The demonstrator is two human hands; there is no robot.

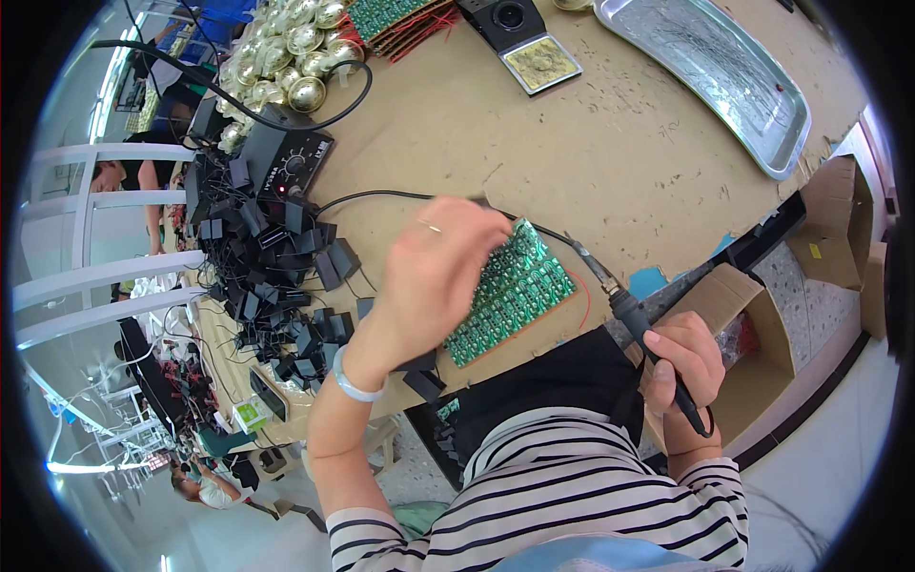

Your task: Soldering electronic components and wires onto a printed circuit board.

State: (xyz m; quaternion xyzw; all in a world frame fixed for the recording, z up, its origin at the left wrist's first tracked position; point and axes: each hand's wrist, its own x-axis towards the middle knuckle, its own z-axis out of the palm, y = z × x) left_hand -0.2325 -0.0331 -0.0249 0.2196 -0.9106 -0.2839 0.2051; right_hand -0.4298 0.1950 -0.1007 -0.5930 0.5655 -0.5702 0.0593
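The right hand [684,362] is closing around the dark handle of one soldering iron [629,313], fingers curled and thumb pressing along it. The iron's metal tip is pointing away from that hand, up and to the left, showing apart from the green circuit-board panel. The left hand [443,262] is arching with its fingers drawn together, bending toward the panel's far edge; whether the fingertips are pinching anything cannot be told. A pale bracelet [358,379] is encircling its wrist.

One circuit-board panel [519,297] is lying beneath and just right of the left hand, partly hidden by it. One thin red wire [585,300] is curving beside the panel, between the two hands.

Left of the left hand, black plastic cases [269,276] are lying heaped, overlapping too closely to be counted. Beyond them, one soldering station [291,160] is showing a red light. Farther beyond the left hand, many metallic domes [307,93] are piling up, also uncountable.

Well beyond the right hand, one metal tray [710,71] is holding thin wire pieces, and one holder with a yellowish pad [543,65] is resting nearer the middle. At least two cardboard boxes [777,381] are standing right of the right hand.
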